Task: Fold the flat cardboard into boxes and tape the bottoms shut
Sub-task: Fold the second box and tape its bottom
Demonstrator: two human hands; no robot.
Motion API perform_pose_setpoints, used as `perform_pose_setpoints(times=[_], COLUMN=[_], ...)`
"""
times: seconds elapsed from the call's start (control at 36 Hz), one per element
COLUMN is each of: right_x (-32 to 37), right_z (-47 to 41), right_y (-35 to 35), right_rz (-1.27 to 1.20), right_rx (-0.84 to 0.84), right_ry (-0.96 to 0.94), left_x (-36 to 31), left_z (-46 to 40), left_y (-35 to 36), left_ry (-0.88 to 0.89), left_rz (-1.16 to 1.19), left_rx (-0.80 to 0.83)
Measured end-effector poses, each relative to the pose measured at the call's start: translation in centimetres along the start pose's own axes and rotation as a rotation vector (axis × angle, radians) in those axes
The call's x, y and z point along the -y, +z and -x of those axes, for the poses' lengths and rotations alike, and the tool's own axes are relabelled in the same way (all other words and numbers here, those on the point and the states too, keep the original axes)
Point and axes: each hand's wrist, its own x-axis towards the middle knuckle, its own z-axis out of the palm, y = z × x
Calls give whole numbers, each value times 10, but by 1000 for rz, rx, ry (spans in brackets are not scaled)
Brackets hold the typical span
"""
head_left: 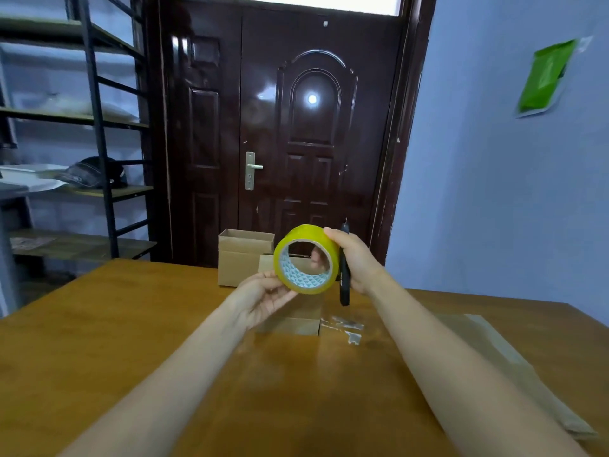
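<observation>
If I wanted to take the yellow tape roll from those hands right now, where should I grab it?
Probably grab the tape roll by its top-left rim, coming from the left. Its round hole faces the camera, so you could hook fingers through it and pinch the band. The right hand holds the right side along with a black cutter, and the left hand holds the bottom left, so those parts are taken.

You are in a small storeroom or packing room. The dark brown metal entry door [290, 133] is your landmark: left of it stands a black metal rack [95, 133] with wooden shelves, a dark cap [92, 173] on one shelf. Right of the door, a green plastic mailer [545, 77] hangs on the pale blue wall. In front of the door, folded cardboard boxes [244, 255] sit on the wooden counter [131, 324].
</observation>
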Motion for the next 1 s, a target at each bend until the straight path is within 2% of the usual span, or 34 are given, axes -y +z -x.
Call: perform_pose_setpoints(times=[0.06, 0.19, 0.33, 0.42, 0.47, 0.53, 0.58, 0.72, 0.81, 0.92, 1.0], right_x=[-2, 3, 28, 48, 55, 51, 42, 29, 22, 21, 23], right_z=[-7, -20, -28, -29, -29, -27, -25, -16, -12, -11, -18], right_y=[-1, -6, -8, -23, -40, -55, -65, -79, -86, -96, -102], right_rz=[49, 426, 682, 827, 1117, 1381, 1324, 780, 561, 419, 484], right_rx=[-43, -69, -32, 15, 82, 148, 191, 129, 177, 204, 192], right_ry=[14, -52, -85, -92, -6, 154, 223, 207, 270, 325, 280], left_x=[-6, -19, -41, -69, -93, -110, -118, -128, -133, -136, -136], left_z=[-5, -16, -29, -29, -24, -17, -15, -20, -20, -20, -21], left_y=[-1, 6, 24, 24, 16, 12, 17, 18, 8, -3, -8], left_ry=[-42, -125, -98, -24, 48, 95, 123, 190, 171, 123, 72], left_rz=[-31, -236, -519, -609, -579, -548, -622, -612, -619, -696, -686], left_rx=[-42, -130, -170, -229, -283, -244, -224, -246, -236, -220, -165])
